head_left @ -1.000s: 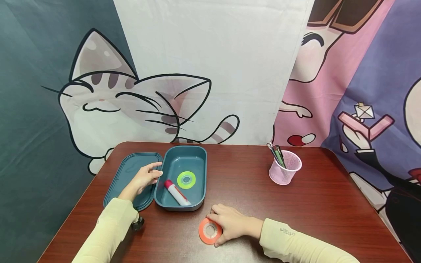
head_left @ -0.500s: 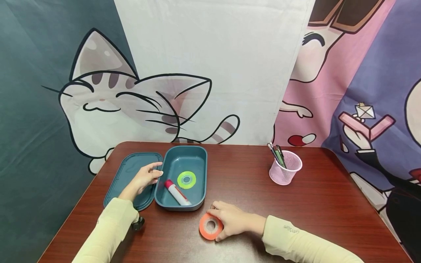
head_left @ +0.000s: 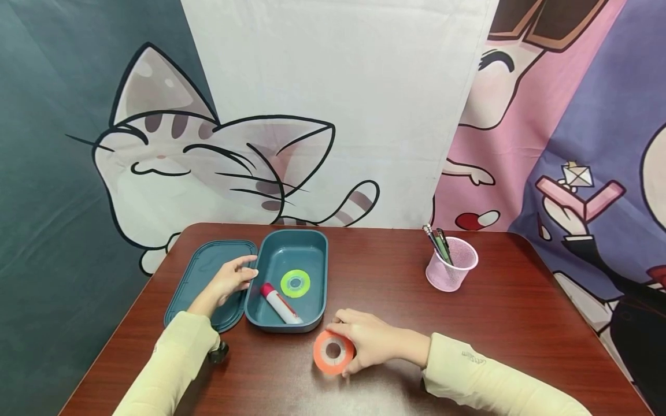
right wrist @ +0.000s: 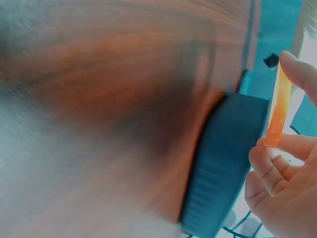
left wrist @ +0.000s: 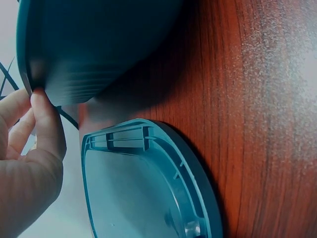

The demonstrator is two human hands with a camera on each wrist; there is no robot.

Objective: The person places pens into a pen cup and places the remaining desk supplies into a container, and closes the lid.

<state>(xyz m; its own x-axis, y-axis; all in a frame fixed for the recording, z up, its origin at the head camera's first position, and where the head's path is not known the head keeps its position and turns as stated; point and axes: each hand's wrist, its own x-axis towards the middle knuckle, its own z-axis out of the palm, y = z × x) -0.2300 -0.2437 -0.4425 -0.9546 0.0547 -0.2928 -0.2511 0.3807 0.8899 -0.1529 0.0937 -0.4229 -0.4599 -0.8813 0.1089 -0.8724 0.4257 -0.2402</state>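
My right hand (head_left: 382, 341) pinches an orange tape roll (head_left: 320, 358) between thumb and fingers, in front of a teal plastic box (head_left: 314, 323). In the right wrist view the tape roll (right wrist: 279, 106) appears edge-on, off the table. My left hand (head_left: 231, 282) holds the box's left rim; in the left wrist view, thumb and finger of that hand (left wrist: 37, 153) meet at the rim of the box (left wrist: 99, 44). Inside the box lie a glue stick (head_left: 281, 306) with a pink cap and a yellow-green tape roll (head_left: 287, 287), apart from each other.
The teal lid (head_left: 200, 277) lies on the table left of the box, partly under my left forearm. A pink mesh pen cup (head_left: 444, 280) with several pens stands at the back right of the brown table (head_left: 520, 323). Printed cloths hang behind.
My right hand has raised the orange tape roll off the table, moving it slightly away from me, towards the box. The left hand, box and its contents have not moved.
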